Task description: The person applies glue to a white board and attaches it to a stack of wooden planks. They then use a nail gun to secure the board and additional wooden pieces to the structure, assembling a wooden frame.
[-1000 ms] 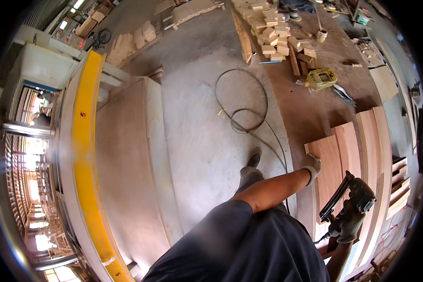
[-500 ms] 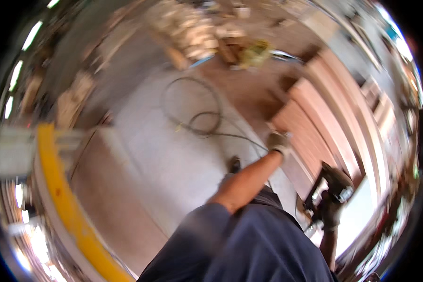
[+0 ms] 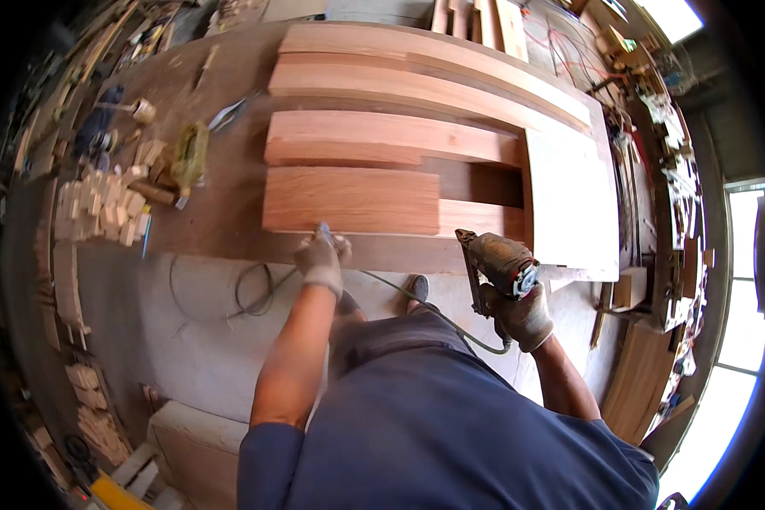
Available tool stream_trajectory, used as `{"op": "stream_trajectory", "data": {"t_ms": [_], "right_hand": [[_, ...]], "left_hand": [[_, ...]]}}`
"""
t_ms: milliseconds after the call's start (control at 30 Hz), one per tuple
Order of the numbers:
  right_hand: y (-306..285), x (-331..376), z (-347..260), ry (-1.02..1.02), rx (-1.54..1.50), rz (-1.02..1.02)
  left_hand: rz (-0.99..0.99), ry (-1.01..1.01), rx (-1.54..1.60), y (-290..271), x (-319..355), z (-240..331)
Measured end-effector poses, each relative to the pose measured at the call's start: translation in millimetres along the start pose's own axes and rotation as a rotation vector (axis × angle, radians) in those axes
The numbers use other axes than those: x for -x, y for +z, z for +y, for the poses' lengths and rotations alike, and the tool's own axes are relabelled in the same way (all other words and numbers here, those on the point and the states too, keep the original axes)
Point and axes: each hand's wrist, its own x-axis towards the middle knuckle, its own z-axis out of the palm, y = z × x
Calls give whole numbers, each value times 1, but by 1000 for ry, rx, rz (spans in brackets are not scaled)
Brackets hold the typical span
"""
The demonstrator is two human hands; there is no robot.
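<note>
My right hand [image 3: 523, 314], in a work glove, grips a pneumatic nail gun [image 3: 503, 262] by its handle. The gun is held up at the bench's near edge, its dark magazine on the left, and an air hose [image 3: 476, 340] runs from below it. My left hand [image 3: 321, 259], also gloved, is closed at the near edge of a wide reddish board [image 3: 353, 200]. A small bluish-grey bit pokes out from its fingers, too blurred to name. Beyond lie more long boards [image 3: 382, 136], and a white panel [image 3: 572, 204] is at their right end.
The boards rest on a brown workbench [image 3: 229, 110]. To the left are a heap of small wood blocks [image 3: 102, 204], a yellowish bottle [image 3: 189, 157] and a cup-like container [image 3: 143, 110]. Hose loops [image 3: 259, 289] lie on the floor. A cluttered rack [image 3: 676, 187] stands right.
My view has swung round, so the bench and boards now lie straight ahead. My left hand stays by the board's edge, and the nail gun remains in my right hand.
</note>
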Motion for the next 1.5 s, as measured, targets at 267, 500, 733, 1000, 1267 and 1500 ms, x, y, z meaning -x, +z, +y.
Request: {"op": "stream_trajectory", "data": {"t_ms": [267,500,733,1000,1267,1500], "right_hand": [[-58,-21,53,51,40,-57],[-89,-36,71,8,15,-137],[-99,-44,75,-49,21,-170],[-89,-54,86,-129,-175,-229],[-22,-109,-19,-259,354,-260],[130,-220,-30,-679,940,-222]], "left_hand": [[-387,1492,-1750,84,70,-41],[-404,1537,-2023,94,50,-44],[-385,1547,-2070,91,61,-44],[-263,1490,-2006,82,69,-67],[-307,1275,-1531,20,122,-117],[-46,577,-1529,-189,127,-145]]}}
